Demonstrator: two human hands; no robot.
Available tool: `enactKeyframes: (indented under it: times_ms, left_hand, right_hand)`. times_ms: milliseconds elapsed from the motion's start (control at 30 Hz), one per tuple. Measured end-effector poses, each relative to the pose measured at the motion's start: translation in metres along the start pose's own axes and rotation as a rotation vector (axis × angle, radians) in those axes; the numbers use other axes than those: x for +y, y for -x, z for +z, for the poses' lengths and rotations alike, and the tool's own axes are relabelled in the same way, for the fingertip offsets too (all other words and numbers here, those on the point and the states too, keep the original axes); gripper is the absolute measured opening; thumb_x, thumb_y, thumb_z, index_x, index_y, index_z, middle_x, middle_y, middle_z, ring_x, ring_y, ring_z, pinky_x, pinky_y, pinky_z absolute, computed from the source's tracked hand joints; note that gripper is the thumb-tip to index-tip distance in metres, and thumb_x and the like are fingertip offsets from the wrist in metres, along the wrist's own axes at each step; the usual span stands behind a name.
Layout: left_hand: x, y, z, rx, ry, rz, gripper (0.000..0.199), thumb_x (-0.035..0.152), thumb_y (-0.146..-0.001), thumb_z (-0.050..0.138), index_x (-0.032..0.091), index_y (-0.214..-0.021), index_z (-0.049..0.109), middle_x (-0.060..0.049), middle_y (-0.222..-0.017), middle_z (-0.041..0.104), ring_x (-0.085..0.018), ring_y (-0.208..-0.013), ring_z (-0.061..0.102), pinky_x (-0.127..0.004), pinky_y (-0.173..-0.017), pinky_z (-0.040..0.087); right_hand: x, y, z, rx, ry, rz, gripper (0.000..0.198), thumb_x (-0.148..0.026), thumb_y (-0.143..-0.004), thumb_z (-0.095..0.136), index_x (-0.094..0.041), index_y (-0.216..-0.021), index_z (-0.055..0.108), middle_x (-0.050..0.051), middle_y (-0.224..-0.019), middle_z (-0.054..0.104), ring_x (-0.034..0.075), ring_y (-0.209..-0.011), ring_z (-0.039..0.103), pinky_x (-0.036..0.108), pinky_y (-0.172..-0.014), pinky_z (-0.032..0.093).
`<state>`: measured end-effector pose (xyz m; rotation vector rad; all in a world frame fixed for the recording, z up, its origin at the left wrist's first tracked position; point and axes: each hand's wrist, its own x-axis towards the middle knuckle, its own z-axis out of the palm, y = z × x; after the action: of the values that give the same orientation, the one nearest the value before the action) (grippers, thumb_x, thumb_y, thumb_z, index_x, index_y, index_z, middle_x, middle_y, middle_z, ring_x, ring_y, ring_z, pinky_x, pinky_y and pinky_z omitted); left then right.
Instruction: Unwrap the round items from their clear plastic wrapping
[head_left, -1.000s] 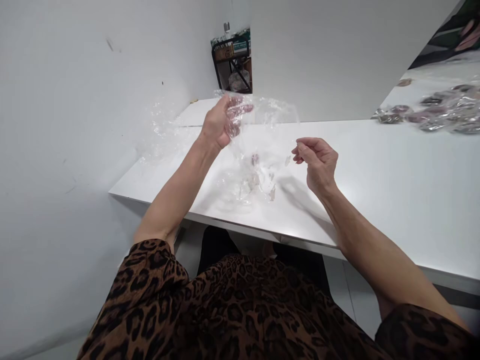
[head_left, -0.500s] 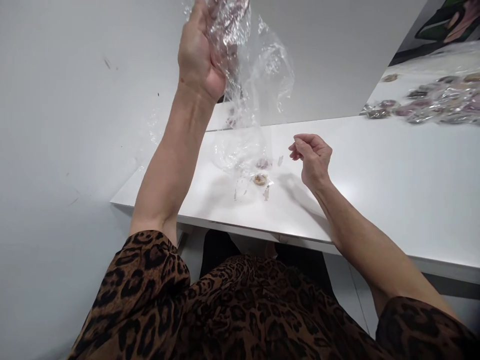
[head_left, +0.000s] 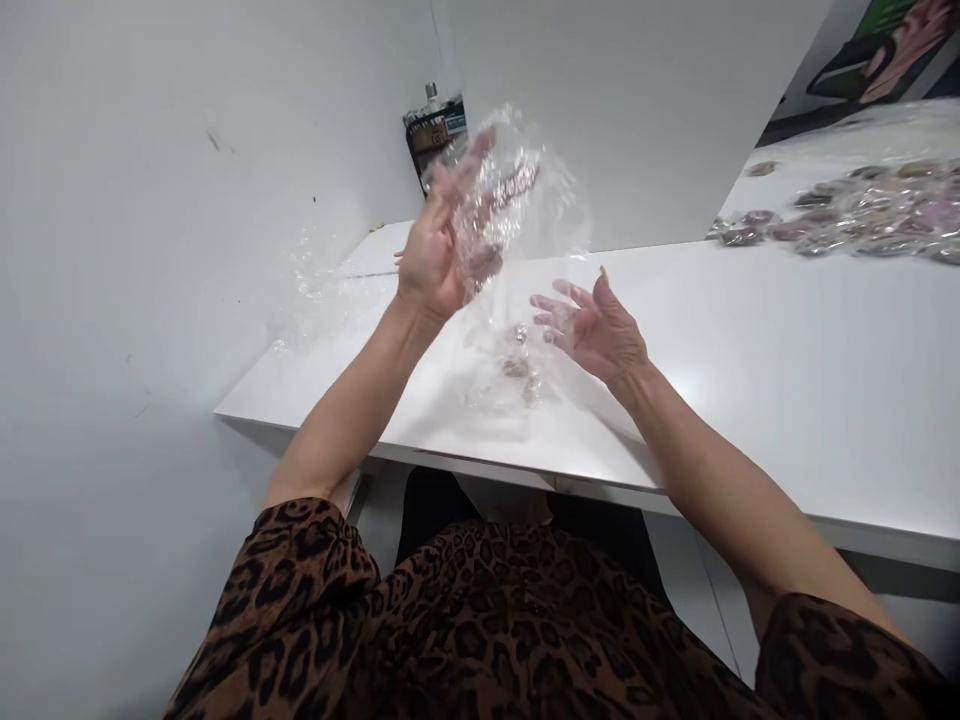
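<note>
My left hand (head_left: 442,240) is raised over the table and holds a clear plastic bag (head_left: 559,200), its long fingers showing through the film. The bag hangs down from this hand and is blurred by motion. To its right, my right hand (head_left: 600,335) is palm up with fingers spread, the fingertips partly veiled by the plastic. Between and below the hands, a small round beige piece (head_left: 515,368) lies on the white table (head_left: 750,380), seen hazily through the film. I cannot tell whether it is in the bag or beneath it.
Several round pieces in clear wrapping (head_left: 877,215) lie in a heap at the back right. Crumpled clear plastic (head_left: 307,285) rests by the left wall. A dark holder with small items (head_left: 435,135) stands at the back, beside a white upright panel (head_left: 637,120).
My left hand has come down with the plastic bag and turned, so the dark holder behind shows. My right hand has opened from curled fingers and moved slightly left to the bag.
</note>
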<state>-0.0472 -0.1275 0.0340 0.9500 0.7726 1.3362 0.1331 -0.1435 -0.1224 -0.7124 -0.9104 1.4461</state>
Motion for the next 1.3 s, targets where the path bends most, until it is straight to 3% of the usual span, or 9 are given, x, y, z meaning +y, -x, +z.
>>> enactKeyframes:
  times_ms: [133, 233, 333, 467, 633, 867, 1067, 1200, 1300]
  left_hand:
    - [-0.014, 0.001, -0.031, -0.131, -0.059, -0.043, 0.05, 0.043, -0.114, 0.028, 0.026, -0.142, 0.065, -0.005, -0.128, 0.067, -0.022, -0.11, 0.074, -0.014, -0.06, 0.05]
    - [-0.009, -0.006, -0.066, -0.045, -0.06, -0.008, 0.05, 0.05, -0.113, 0.03, 0.028, -0.141, 0.064, -0.005, -0.118, 0.07, -0.011, -0.077, 0.071, -0.013, -0.051, 0.043]
    - [0.0, -0.016, -0.107, 0.06, -0.042, 0.011, 0.05, 0.057, -0.11, 0.033, 0.027, -0.124, 0.07, -0.004, -0.1, 0.074, -0.004, -0.047, 0.044, -0.016, -0.038, 0.031]
    - [0.003, -0.022, -0.16, 0.307, -0.041, -0.045, 0.039, 0.058, -0.103, 0.053, 0.025, -0.108, 0.074, -0.004, -0.08, 0.069, -0.005, -0.046, 0.047, -0.019, -0.036, 0.033]
    - [0.0, -0.015, -0.209, 0.368, -0.118, -0.089, 0.038, 0.051, -0.105, 0.053, 0.02, -0.101, 0.075, -0.004, -0.073, 0.068, -0.005, -0.042, 0.044, -0.02, -0.037, 0.033]
    - [0.041, -0.037, -0.242, 0.456, -0.065, 0.146, 0.048, 0.054, -0.111, 0.032, 0.021, -0.127, 0.063, -0.004, -0.099, 0.074, -0.009, -0.067, 0.062, -0.019, -0.05, 0.041]
    - [0.09, -0.08, -0.279, 0.482, -0.034, 0.468, 0.061, 0.052, -0.111, -0.001, 0.026, -0.165, 0.014, -0.008, -0.154, 0.05, -0.003, -0.109, 0.063, -0.021, -0.095, 0.05]
    - [0.081, -0.097, -0.315, 0.598, -0.046, 0.485, 0.061, 0.051, -0.112, -0.003, 0.025, -0.167, 0.001, -0.012, -0.165, 0.035, -0.001, -0.112, 0.059, -0.018, -0.097, 0.049]
    - [0.05, -0.099, -0.339, 0.758, -0.009, 0.376, 0.058, 0.052, -0.113, 0.01, 0.024, -0.164, 0.015, -0.013, -0.16, 0.04, -0.006, -0.113, 0.061, -0.019, -0.092, 0.051]
  right_hand:
    - [0.0, 0.0, -0.002, 0.015, 0.102, -0.057, 0.048, -0.056, -0.061, 0.093, -0.026, -0.089, 0.07, -0.002, -0.065, 0.054, 0.013, -0.056, 0.048, 0.03, -0.05, 0.044]
    - [-0.003, -0.005, -0.01, 0.116, 0.156, -0.196, 0.04, -0.054, -0.067, 0.09, -0.025, -0.079, 0.064, -0.001, -0.073, 0.058, 0.011, -0.058, 0.048, 0.029, -0.048, 0.042]
    - [-0.009, -0.011, -0.021, 0.22, 0.168, -0.305, 0.041, -0.052, -0.069, 0.09, -0.025, -0.078, 0.061, -0.001, -0.085, 0.064, 0.009, -0.059, 0.05, 0.027, -0.048, 0.043]
    - [-0.012, -0.018, -0.037, 0.304, 0.189, -0.376, 0.039, -0.05, -0.074, 0.088, -0.025, -0.078, 0.059, -0.001, -0.086, 0.065, 0.008, -0.058, 0.052, 0.026, -0.044, 0.041]
    - [-0.002, -0.023, -0.048, 0.364, 0.101, -0.314, 0.034, -0.039, -0.072, 0.091, -0.023, -0.076, 0.061, -0.002, -0.082, 0.064, 0.008, -0.058, 0.054, 0.023, -0.042, 0.042]
    - [0.015, -0.022, -0.04, 0.411, 0.221, -0.207, 0.033, -0.035, -0.062, 0.092, -0.02, -0.072, 0.065, 0.0, -0.076, 0.067, 0.008, -0.056, 0.053, 0.023, -0.046, 0.041]
    - [0.039, -0.022, -0.034, 0.239, 0.809, -0.274, 0.038, -0.055, -0.078, 0.08, -0.022, -0.094, 0.072, 0.004, -0.085, 0.071, 0.019, -0.078, 0.063, 0.033, -0.069, 0.051]
    - [0.057, -0.034, -0.027, 0.07, 1.188, -0.246, 0.051, -0.062, -0.09, 0.063, -0.022, -0.121, 0.071, 0.014, -0.124, 0.072, 0.034, -0.119, 0.06, 0.05, -0.097, 0.051]
    - [0.067, -0.047, -0.023, -0.036, 1.405, -0.21, 0.058, -0.058, -0.097, 0.05, -0.021, -0.139, 0.063, 0.018, -0.144, 0.063, 0.042, -0.137, 0.048, 0.061, -0.109, 0.041]
